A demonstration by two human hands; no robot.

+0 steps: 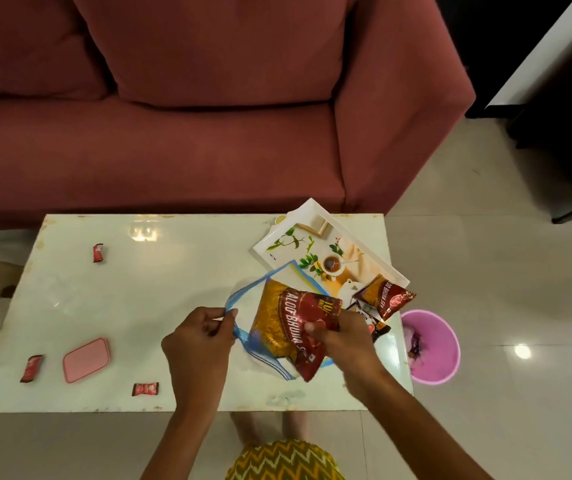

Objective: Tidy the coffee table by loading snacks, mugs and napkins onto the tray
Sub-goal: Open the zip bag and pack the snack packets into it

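A white printed tray (279, 237) lies at the table's far right. A red-and-gold snack packet (386, 296) rests on its near corner, with a dark small packet (378, 327) just below. My right hand (340, 336) grips a larger red-and-gold snack packet (284, 323) over a clear blue-edged plastic bag (260, 289). My left hand (201, 336) pinches the bag's blue edge at its left side. Three small red candy wrappers lie apart on the table: one far left (98, 252), one near left (31, 368), one at the front (145, 389).
A pink flat lid (86, 359) lies on the glossy white coffee table (159, 306) at the left. A maroon sofa (208, 133) stands right behind the table. A pink bin (431, 346) sits on the tiled floor by the table's right edge.
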